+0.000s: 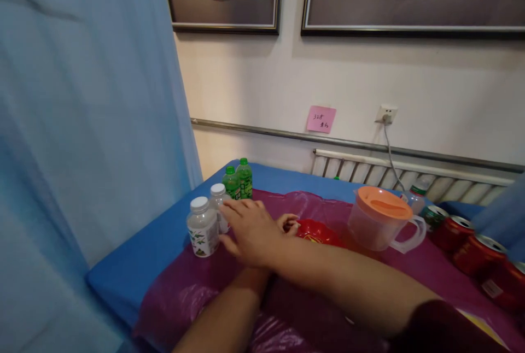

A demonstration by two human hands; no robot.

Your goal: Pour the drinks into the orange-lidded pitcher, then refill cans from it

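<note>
My right hand (252, 233) reaches across to the left, over my left forearm, its fingers spread beside a clear bottle with a white cap (219, 200); whether it touches that bottle I cannot tell. A second white-capped bottle with a leaf label (203, 233) stands just left of it. Behind them are two green bottles (231, 182). My left hand (288, 224) is mostly hidden behind the right wrist; its curled fingers show at the left rim of a red dish (318, 231), and what they hold, if anything, is too small to name.
A clear pitcher with an orange lid (375, 222) stands right of the dish. Several red cans (478, 254), a green can (433, 216) and a clear bottle (417, 194) are further right. Purple plastic (176, 304) covers part of the blue table (139, 243). A blue curtain (94, 96) hangs at the left.
</note>
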